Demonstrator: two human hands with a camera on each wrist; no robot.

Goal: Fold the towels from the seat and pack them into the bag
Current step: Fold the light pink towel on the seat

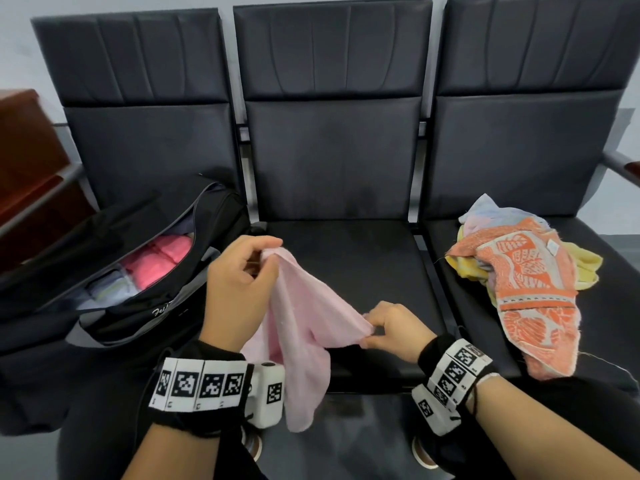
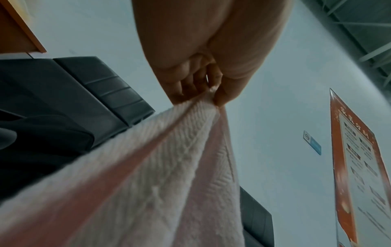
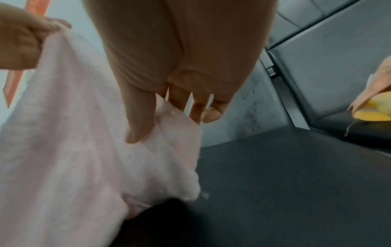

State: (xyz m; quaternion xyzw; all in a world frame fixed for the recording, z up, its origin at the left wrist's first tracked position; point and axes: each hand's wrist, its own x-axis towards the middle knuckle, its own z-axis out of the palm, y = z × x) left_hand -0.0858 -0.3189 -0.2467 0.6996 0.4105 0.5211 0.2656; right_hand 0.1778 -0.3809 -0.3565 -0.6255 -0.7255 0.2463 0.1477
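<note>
A pale pink towel hangs between my two hands above the front of the middle seat. My left hand pinches one top corner, seen close up in the left wrist view as fingers nipping the pink towel. My right hand pinches another edge lower and to the right; thumb and fingers clamp the pink towel. A pile of towels, orange patterned on top with yellow and light blue beneath, lies on the right seat. An open black bag on the left seat holds folded towels.
Three dark padded seats stand in a row against a pale wall. A brown wooden cabinet is at far left. A metal armrest juts out at far right. My shoes show on the dark floor below.
</note>
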